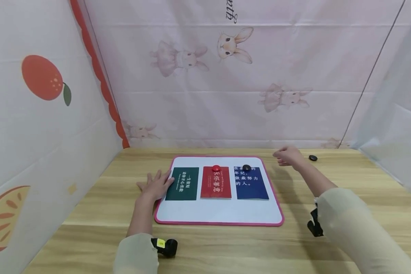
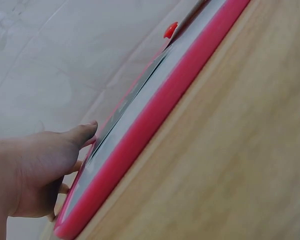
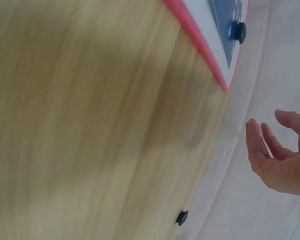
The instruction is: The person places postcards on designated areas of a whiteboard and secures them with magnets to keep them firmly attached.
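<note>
A whiteboard with a pink rim (image 1: 219, 223) lies on the table, bearing a green card (image 1: 181, 183), a red card (image 1: 216, 182) and a dark blue card (image 1: 252, 185). My left hand (image 1: 155, 186) rests at the board's left edge, fingers spread, its thumb by the green card. A red round magnet (image 1: 216, 168) sits at the red card's top, and a black magnet (image 1: 246, 167) at the blue card's top. In the air right of the board is my right hand (image 1: 289, 156), fingers loosely bent and holding nothing, as the right wrist view shows.
Another black magnet (image 1: 313, 157) lies on the wooden table (image 1: 226, 247) at the back right, beyond the right hand. Printed cloth walls (image 1: 205, 114) stand behind the table and on both sides.
</note>
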The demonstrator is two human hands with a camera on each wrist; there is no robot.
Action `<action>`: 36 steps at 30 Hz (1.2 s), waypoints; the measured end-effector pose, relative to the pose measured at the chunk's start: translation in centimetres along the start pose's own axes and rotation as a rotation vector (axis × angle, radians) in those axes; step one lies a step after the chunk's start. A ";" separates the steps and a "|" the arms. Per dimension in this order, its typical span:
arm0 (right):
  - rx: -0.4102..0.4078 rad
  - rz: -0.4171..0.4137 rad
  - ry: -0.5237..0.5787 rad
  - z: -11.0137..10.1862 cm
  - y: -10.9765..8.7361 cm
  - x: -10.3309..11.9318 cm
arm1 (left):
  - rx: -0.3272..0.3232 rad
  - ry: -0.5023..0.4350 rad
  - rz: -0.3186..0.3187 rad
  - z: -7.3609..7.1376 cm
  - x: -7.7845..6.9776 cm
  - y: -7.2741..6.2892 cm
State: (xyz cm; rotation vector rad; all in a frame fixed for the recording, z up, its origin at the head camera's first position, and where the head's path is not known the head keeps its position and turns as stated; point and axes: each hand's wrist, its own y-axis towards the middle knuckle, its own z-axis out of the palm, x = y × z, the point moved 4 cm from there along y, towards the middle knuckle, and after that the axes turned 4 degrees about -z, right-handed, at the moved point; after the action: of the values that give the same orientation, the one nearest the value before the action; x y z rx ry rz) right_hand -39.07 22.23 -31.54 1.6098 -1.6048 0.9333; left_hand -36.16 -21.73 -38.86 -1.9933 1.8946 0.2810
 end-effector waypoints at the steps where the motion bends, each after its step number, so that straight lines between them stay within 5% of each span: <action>1: -0.003 -0.001 -0.019 -0.4 -0.1 -0.3 | 0.001 0.002 -0.002 0.0 0.0 0.0; 11: -0.059 -0.070 -0.200 -4.0 0.0 -3.0 | -0.005 0.000 0.003 0.0 -0.5 -0.1; 19: -0.116 -0.182 -0.566 -7.1 -0.2 -5.1 | -0.001 -0.011 -0.005 0.1 -0.6 -0.1; 36: 0.052 -0.143 -0.841 -9.3 0.1 -10.7 | -0.005 0.003 -0.013 -0.1 -0.8 -0.4</action>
State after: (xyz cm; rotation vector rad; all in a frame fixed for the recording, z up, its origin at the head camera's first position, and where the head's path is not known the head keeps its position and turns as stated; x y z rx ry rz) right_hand -39.33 35.77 -35.85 2.2915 -1.9478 0.2006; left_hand -35.84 -21.05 -38.38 -2.0090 1.8843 0.2791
